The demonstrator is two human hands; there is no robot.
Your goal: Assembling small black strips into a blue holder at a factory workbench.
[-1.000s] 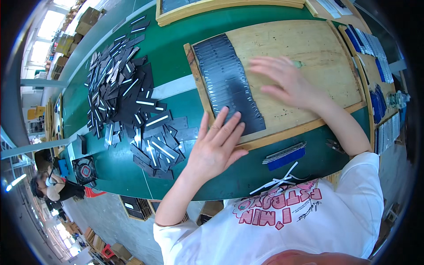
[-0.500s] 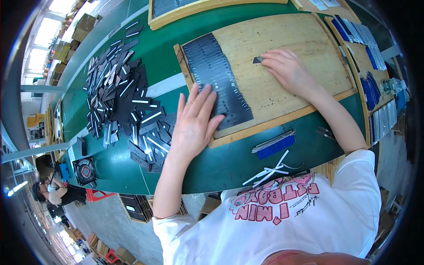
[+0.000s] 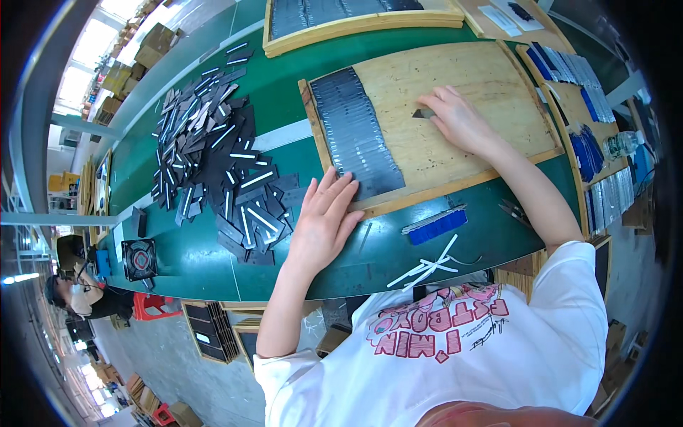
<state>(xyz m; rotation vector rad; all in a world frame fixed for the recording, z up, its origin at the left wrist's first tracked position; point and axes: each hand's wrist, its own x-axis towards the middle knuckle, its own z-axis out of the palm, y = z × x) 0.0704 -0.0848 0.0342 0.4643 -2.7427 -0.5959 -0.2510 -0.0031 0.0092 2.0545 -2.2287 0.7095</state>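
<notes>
A row of dark strips is laid along the left part of the wooden tray. A small dark piece is pinched at the right hand. The left hand, fingers spread flat, has been drawn back to the tray's near edge

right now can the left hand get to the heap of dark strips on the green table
Probably yes. The left hand lies flat at the wooden board's near corner, and the heap of dark strips starts just to its left, with only bare green table between.
</notes>
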